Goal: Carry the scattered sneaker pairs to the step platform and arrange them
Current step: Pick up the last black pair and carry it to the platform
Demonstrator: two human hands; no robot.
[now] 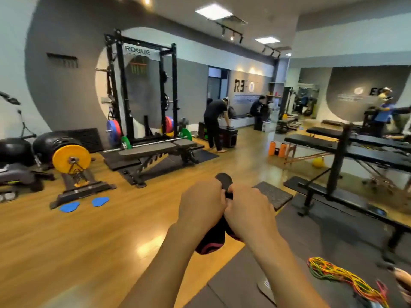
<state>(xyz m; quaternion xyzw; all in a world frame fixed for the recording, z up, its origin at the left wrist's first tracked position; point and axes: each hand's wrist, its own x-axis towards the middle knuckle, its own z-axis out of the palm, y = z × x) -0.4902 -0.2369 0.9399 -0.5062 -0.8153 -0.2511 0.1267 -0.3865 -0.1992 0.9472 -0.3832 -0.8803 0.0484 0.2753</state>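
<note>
Sneakers (211,240), a black pair with pink trim, hang in mid-air in front of the body, above the wooden floor (89,230). The left hand (201,204) and right hand (250,211) curl round them near the collars, knuckles close together. They look light, with soft uppers over stiffer soles, so the heel collar is the firm place to hold. The dark speckled slab (274,194) just ahead may be the step platform, though blur leaves that unsure.
</note>
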